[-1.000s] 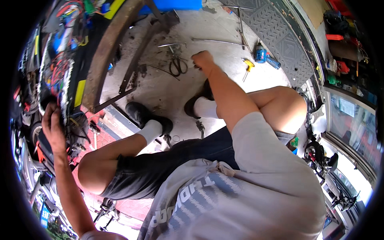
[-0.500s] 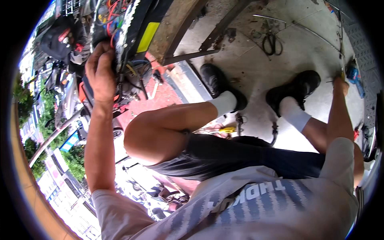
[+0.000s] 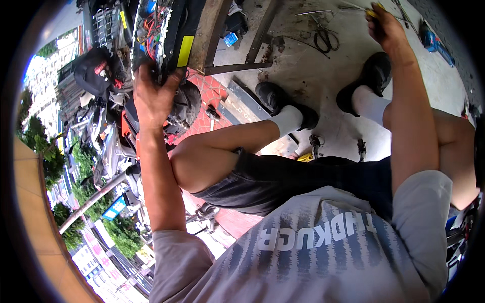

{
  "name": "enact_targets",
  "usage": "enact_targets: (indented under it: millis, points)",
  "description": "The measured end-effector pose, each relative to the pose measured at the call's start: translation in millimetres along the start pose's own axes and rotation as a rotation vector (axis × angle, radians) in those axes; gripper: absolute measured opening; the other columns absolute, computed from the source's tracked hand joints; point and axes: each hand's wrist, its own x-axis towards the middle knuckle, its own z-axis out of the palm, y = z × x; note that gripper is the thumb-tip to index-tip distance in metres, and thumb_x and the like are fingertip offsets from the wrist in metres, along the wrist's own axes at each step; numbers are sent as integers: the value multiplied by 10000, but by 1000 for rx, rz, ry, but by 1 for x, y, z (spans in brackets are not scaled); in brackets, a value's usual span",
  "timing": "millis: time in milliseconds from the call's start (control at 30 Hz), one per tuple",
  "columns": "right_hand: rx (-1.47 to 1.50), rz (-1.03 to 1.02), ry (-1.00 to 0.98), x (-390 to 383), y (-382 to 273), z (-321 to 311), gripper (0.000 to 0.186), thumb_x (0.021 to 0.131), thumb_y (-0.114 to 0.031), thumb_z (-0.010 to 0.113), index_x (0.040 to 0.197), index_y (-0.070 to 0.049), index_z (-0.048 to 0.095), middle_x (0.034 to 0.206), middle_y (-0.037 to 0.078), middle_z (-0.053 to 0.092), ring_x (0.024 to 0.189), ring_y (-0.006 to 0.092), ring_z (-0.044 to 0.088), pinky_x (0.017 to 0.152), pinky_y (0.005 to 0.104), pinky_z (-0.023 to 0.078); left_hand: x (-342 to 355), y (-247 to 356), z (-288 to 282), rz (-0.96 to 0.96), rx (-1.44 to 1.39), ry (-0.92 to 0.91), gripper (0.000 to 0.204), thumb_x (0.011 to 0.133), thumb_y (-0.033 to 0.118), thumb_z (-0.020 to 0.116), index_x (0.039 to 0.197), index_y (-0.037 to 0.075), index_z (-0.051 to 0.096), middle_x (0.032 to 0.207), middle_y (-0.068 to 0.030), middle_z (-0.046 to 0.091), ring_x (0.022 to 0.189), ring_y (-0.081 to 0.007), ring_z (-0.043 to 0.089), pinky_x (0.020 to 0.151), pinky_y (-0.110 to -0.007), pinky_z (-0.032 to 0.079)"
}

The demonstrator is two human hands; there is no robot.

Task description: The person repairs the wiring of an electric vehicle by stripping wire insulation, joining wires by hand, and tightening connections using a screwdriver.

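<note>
One grey, dark-stained floor [image 3: 323, 83] spreads below and left of the right hand [image 3: 390, 33]. One stretch of red paving [image 3: 202, 83] adjoins it, to the right of the left hand [image 3: 154, 103]. On the left hand's far left, the space gives onto a bright street with green trees [image 3: 35, 136] and parked motorbikes [image 3: 113, 146], too crowded together to count.

One brown metal frame [image 3: 209, 35] stands beyond the left hand, just to its right. Straight ahead of that hand is one dark open housing [image 3: 185, 22] with one yellow patch [image 3: 185, 50] on its side and coloured wires [image 3: 149, 25] inside, too tangled to count.

Two black shoes [image 3: 275, 98], both worn, rest between the hands. One blue power tool [image 3: 429, 40] lies near the right hand, to its right; one pair of dark-handled scissors [image 3: 323, 34] lies to its left. One small blue box [image 3: 230, 39] sits ahead and right of the left hand.

The left hand is partly open, thumb spread from the fingers at the housing's near end; whether it grips cannot be told. The right hand is closed around one yellow-handled tool [image 3: 374, 11], its thin shaft pointing left, raised off the floor.
</note>
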Motion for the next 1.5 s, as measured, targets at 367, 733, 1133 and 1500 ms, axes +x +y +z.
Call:
enact_targets:
  millis: [367,733,1133,1500]
  points:
    - [151,-93,-349,-173,34,264,281,993,-359,712,979,-78,717,715,20,667,540,96,577,482,251,437,11,21,-18,-255,161,-325,557,767,250,791,1199,-65,636,1066,-286,727,997,-390,725,912,-409,535]
    - [245,169,-1010,-183,65,288,393,1044,-426,574,1090,-56,697,964,74,711,893,137,663,745,297,528,8,17,-33,-261,-122,-401,602,824,81,709,1368,-128,555,1157,-170,710,985,-157,657,870,-272,520]
    - [-265,-468,-844,-198,93,356,303,912,-150,625,1158,-10,730,1169,192,732,1009,291,749,854,342,586,-1,25,-19,-259,172,-169,567,773,260,775,1262,-4,663,1143,-226,743,1063,-358,730,937,-420,543]
    - [-221,-176,-1035,-191,78,377,439,1010,-137,580,1425,4,603,794,35,687,698,83,624,599,269,483,-4,22,-18,-196,222,-139,494,788,276,759,1212,39,666,1104,-210,739,1033,-396,715,902,-454,550]
